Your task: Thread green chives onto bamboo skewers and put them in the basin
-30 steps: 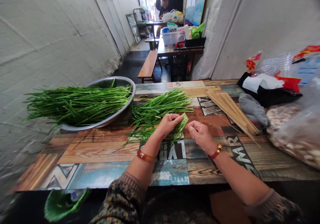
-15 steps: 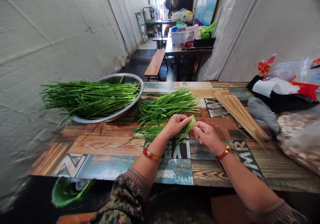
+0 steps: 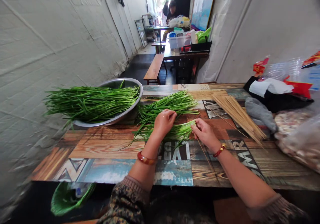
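My right hand (image 3: 206,134) is closed on the pale cut ends of a small bunch of garlic chives (image 3: 183,129). A thin bamboo skewer (image 3: 208,159) slants from below those fingers toward the table's front edge; whether it passes through the stalks is hidden. Above the bunch's leafy part, my left hand (image 3: 164,122) has its fingers curled together in a pinch. What it holds, if anything, I cannot make out. Just behind lies a loose pile of garlic chives (image 3: 170,102). More chives (image 3: 92,102) overhang a metal basin (image 3: 136,109) on the left.
Several bamboo skewers (image 3: 237,115) lie fanned out to the right. Beyond them are a grey cloth-like item (image 3: 260,115) and a clear bag of pale pieces (image 3: 295,137). A green bag-lined bin (image 3: 62,200) sits below the table's front left. A person (image 3: 171,12) is far back near the doorway.
My left hand has let go of the bunch's pale ends and moved left. My right hand now grips those ends, and the skewer beneath it shows more plainly. The view has shifted slightly.
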`<action>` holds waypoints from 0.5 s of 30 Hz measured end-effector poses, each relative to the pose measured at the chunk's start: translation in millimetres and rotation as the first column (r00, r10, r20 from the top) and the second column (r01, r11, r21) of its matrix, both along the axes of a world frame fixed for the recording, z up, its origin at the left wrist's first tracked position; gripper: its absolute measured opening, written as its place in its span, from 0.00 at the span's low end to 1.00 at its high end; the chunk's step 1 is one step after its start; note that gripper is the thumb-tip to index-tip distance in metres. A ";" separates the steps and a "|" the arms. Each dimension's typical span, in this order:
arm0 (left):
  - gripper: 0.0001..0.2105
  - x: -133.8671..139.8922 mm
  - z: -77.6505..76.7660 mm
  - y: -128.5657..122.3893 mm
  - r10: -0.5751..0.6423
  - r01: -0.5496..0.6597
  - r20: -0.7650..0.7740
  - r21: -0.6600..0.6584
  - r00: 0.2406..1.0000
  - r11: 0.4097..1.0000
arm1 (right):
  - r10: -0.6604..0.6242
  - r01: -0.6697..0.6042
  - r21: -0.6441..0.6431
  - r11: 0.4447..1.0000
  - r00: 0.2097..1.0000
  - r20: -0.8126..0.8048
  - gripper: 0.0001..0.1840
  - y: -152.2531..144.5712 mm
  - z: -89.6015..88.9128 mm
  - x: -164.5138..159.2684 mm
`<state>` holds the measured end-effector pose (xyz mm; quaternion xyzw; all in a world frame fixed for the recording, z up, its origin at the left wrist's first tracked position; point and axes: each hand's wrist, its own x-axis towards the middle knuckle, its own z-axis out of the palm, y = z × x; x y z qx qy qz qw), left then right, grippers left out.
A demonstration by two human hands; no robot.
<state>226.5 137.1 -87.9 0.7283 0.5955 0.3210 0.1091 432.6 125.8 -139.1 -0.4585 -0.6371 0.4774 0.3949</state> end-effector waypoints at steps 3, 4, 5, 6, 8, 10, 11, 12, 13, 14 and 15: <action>0.10 -24.1 6.4 -3.5 0.097 -0.112 -0.235 -0.051 0.967 0.992 | -0.019 0.019 -0.001 1.000 1.000 0.002 0.17 1.0 0.2 -0.5; 0.10 -30.8 7.5 -4.7 0.107 -0.134 -0.309 -0.067 0.945 0.989 | -0.025 0.025 -0.007 1.000 1.000 -0.009 0.17 1.1 0.7 -1.0; 0.10 -36.6 8.1 -5.6 0.110 -0.149 -0.376 -0.075 0.920 0.986 | -0.032 0.031 -0.018 0.999 0.999 -0.025 0.18 1.1 1.2 -1.6; 0.10 -41.1 8.5 -6.1 0.108 -0.156 -0.435 -0.075 0.894 0.985 | -0.038 0.036 -0.032 0.999 0.998 -0.047 0.19 1.1 1.7 -2.2; 0.11 -46.8 8.3 -6.0 0.096 -0.153 -0.529 -0.065 0.843 0.986 | -0.048 0.042 -0.061 0.997 0.994 -0.096 0.21 1.2 2.4 -3.4; 0.12 -49.0 7.1 -4.2 0.070 -0.133 -0.595 -0.062 0.801 0.989 | -0.054 0.043 -0.083 0.996 0.990 -0.133 0.23 1.6 2.3 -4.2; 0.12 -49.3 6.1 -2.9 0.060 -0.125 -0.616 -0.062 0.785 0.990 | -0.053 0.041 -0.087 0.995 0.988 -0.145 0.23 2.0 1.9 -4.4; 0.12 -49.5 4.8 -1.5 0.055 -0.120 -0.633 -0.060 0.772 0.991 | -0.051 0.038 -0.088 0.995 0.987 -0.155 0.24 2.4 1.1 -4.5; 0.12 -49.9 3.5 -0.2 0.054 -0.116 -0.646 -0.054 0.761 0.992 | -0.049 0.036 -0.085 0.996 0.985 -0.163 0.24 2.9 0.1 -4.5; 0.12 -50.4 2.2 0.9 0.055 -0.111 -0.658 -0.043 0.751 0.993 | -0.046 0.033 -0.078 0.996 0.985 -0.167 0.23 3.5 -1.1 -4.4; 0.12 -51.1 1.3 1.7 0.058 -0.103 -0.664 -0.028 0.745 0.994 | -0.043 0.032 -0.068 0.997 0.985 -0.168 0.23 4.1 -2.4 -4.4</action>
